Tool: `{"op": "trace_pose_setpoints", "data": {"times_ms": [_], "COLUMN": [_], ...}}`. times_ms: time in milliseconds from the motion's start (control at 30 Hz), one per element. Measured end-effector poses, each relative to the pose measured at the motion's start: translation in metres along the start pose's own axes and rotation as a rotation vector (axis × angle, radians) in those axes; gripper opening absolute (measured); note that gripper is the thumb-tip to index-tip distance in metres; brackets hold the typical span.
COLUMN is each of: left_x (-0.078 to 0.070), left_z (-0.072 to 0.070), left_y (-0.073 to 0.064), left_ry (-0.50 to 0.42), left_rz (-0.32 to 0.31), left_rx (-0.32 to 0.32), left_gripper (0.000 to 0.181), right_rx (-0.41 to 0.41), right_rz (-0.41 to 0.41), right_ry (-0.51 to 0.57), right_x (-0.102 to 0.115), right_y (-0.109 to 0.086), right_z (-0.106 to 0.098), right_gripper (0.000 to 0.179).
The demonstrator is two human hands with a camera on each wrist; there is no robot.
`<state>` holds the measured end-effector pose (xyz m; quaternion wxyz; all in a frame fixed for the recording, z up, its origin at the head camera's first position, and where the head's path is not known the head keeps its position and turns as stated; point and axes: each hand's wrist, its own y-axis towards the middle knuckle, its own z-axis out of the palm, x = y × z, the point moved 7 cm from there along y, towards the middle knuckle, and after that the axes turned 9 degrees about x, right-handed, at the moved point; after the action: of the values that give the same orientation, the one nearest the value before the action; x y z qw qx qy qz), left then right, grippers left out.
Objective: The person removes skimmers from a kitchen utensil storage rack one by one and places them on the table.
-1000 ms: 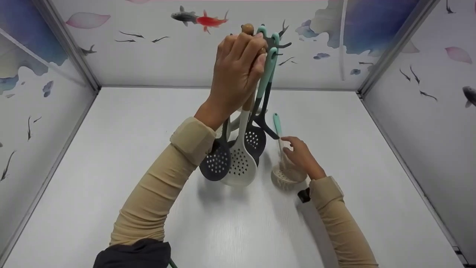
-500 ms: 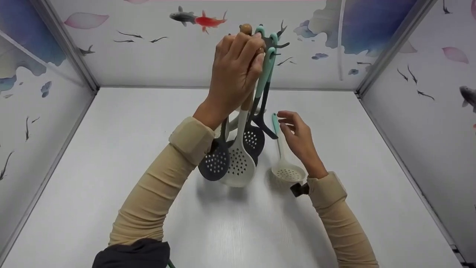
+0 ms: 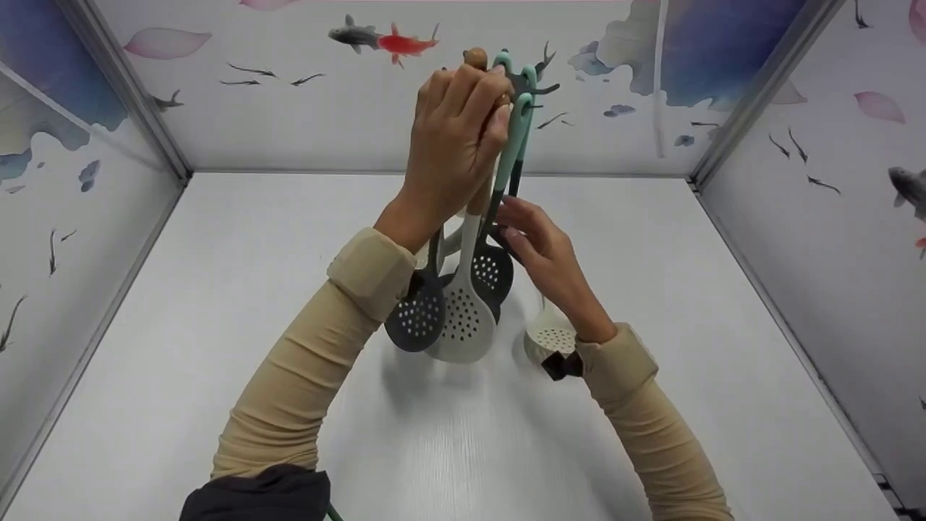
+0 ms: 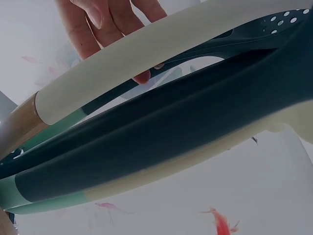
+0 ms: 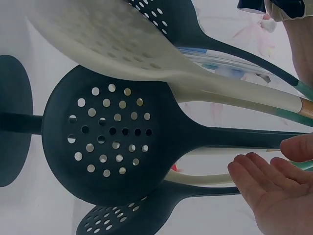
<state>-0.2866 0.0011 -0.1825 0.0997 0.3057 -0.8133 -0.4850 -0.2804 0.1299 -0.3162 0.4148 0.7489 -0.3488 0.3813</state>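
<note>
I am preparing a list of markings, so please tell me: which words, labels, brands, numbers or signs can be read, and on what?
None: no text can be read in any view.
The utensils in the left hand show only holes and plain surfaces; the back wall shows printed fish and petals.

White table [image 3: 246, 260], pale perforated skimmer [image 3: 553, 338] on top

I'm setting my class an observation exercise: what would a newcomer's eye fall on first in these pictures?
Probably the bunch of utensils hanging at the centre of the head view, gripped at the top by the left hand. Next, the red fish printed on the back wall, up and left of that hand. Then the pale skimmer on the table, right of the bunch.
</note>
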Motion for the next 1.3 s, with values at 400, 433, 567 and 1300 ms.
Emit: {"op": "trace_pose_setpoints", "data": {"times_ms": [400,433,567,1300], "left_x": [0.000,0.000,0.000,0.002], "left_z": [0.000,0.000,0.000,-0.003], "left_y": [0.000,0.000,0.000,0.000], "left_ry": [-0.003,-0.001,0.000,-0.001], "left_rz": [0.021,0.022,0.024,0.029], "left_rx": [-0.006,-0.007,-0.003,0.019], "left_gripper": [0.029,0.029,0.029,0.029], "right_rx": [0.010,0.001,-0.035,-0.189], "right_rz": [-0.014,-0.010,0.010,-0.126], "right_ry": [0.095,0.077,0.023,-0.310], "right_x": [-0.006,-0.007,-0.006,0.016], "right_y": [0.003,0.003,0.003,-0.007], "right_z": [0.003,0.002,0.001,-0.009], "right_gripper": [0.036,0.036,0.032,0.023]}}
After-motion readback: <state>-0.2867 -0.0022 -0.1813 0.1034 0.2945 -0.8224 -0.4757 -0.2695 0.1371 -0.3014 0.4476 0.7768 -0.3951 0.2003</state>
